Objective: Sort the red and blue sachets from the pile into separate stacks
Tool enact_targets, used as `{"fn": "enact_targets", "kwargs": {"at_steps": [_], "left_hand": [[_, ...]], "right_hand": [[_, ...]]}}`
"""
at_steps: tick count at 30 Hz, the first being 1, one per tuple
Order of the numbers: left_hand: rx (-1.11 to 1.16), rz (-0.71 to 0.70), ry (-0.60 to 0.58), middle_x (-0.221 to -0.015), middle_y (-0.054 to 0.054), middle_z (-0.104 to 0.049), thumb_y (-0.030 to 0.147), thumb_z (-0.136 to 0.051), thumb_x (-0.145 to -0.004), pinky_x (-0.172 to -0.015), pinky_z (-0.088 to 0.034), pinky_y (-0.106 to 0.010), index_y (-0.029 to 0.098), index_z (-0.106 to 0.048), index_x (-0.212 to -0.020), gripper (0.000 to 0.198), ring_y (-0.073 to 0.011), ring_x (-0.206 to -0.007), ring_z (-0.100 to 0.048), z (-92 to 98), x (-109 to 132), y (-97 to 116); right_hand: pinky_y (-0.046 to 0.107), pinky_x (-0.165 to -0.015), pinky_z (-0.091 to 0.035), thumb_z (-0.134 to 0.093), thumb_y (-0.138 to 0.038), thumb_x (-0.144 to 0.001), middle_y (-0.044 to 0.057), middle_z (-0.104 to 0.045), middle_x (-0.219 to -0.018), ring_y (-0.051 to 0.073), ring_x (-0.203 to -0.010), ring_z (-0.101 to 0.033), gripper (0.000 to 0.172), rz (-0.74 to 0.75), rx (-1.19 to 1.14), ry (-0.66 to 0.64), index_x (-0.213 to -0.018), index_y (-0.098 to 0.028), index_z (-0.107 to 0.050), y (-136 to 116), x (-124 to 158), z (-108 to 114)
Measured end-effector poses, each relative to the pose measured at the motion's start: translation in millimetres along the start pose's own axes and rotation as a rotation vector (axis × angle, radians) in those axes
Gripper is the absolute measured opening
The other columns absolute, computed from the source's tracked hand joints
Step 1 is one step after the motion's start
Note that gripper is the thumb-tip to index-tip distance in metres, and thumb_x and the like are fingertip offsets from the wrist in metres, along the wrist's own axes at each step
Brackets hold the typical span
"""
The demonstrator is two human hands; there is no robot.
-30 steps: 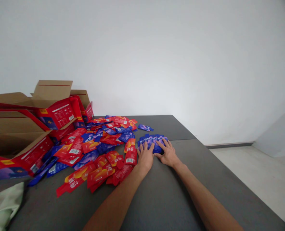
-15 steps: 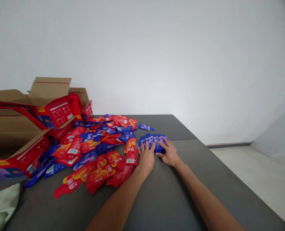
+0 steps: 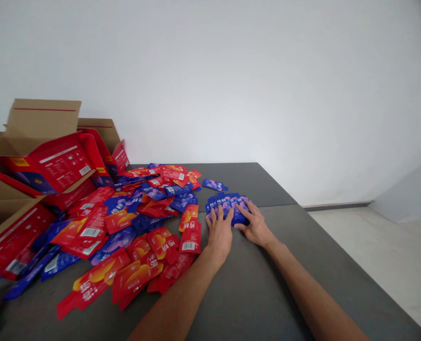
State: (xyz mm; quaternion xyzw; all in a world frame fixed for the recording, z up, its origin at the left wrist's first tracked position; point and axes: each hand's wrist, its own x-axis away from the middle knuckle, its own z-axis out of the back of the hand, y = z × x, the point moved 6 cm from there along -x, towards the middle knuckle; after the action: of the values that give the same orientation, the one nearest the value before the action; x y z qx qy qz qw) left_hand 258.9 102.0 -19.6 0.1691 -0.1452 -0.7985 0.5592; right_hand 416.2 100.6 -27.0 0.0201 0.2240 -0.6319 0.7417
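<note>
Several blue sachets [image 3: 226, 202] lie overlapped in a fanned row on the dark table. My left hand [image 3: 220, 232] rests with spread fingertips on the left part of the row. Over its right end, my right hand [image 3: 256, 226] lies with fingers apart, touching the sachets from above. Neither hand is closed round a sachet. Just left of my left hand are red sachets [image 3: 191, 238] with orange pictures, part of a loose heap. A single blue sachet [image 3: 214, 184] lies behind the row.
Mixed red and blue sachets [image 3: 118, 246] spread over the left of the table [image 3: 246, 293]. Open red cardboard boxes [image 3: 64, 163] stand at the far left. A white wall [image 3: 267, 94] rises behind, and the table's right edge drops to a pale floor [image 3: 367, 241].
The view has turned slightly, so boxes and heap sit further left and the pale cloth is nearly out of frame. Both hands stay on the blue row with little visible movement.
</note>
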Motion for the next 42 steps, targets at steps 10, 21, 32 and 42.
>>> {"fn": "enact_targets", "kwargs": {"at_steps": [10,21,32,42], "left_hand": [[-0.013,-0.046,0.033,-0.158,-0.011,-0.025,0.019,-0.049,-0.089,-0.114,-0.021,-0.059,0.034,-0.030,-0.149,0.064,-0.0363,-0.145,-0.020,-4.1,-24,21],[-0.019,-0.028,0.005,-0.157,-0.011,-0.029,0.023,-0.048,-0.091,-0.114,-0.019,-0.060,0.034,-0.030,-0.150,0.062,-0.0352,-0.144,-0.022,-20.0,-75,56],[0.003,-0.010,-0.017,-0.156,-0.009,-0.030,0.024,-0.050,-0.091,-0.114,-0.021,-0.061,0.035,-0.033,-0.148,0.061,-0.0367,-0.144,-0.022,-42.4,-155,85],[0.027,0.015,-0.008,-0.156,-0.009,-0.029,0.024,-0.048,-0.091,-0.113,-0.020,-0.062,0.035,-0.035,-0.147,0.058,-0.0374,-0.144,-0.020,-75.3,-242,103]], "right_hand": [[0.060,-0.106,-0.036,-0.059,-0.061,-0.083,0.007,-0.026,-0.157,0.040,-0.139,-0.030,0.072,0.038,0.011,0.083,-0.146,-0.034,-0.039,28,-9,6],[0.060,-0.106,-0.037,-0.058,-0.057,-0.085,0.005,-0.019,-0.160,0.040,-0.141,-0.027,0.070,0.007,0.001,0.052,-0.148,-0.035,-0.036,78,-32,16],[0.058,-0.107,-0.037,-0.059,-0.056,-0.085,0.005,-0.016,-0.161,0.039,-0.142,-0.025,0.068,-0.018,0.012,-0.005,-0.146,-0.032,-0.040,148,-84,12],[0.058,-0.109,-0.035,-0.061,-0.057,-0.084,0.007,-0.022,-0.159,0.038,-0.142,-0.025,0.069,0.025,-0.026,0.029,-0.145,-0.029,-0.043,218,-150,2]]}}
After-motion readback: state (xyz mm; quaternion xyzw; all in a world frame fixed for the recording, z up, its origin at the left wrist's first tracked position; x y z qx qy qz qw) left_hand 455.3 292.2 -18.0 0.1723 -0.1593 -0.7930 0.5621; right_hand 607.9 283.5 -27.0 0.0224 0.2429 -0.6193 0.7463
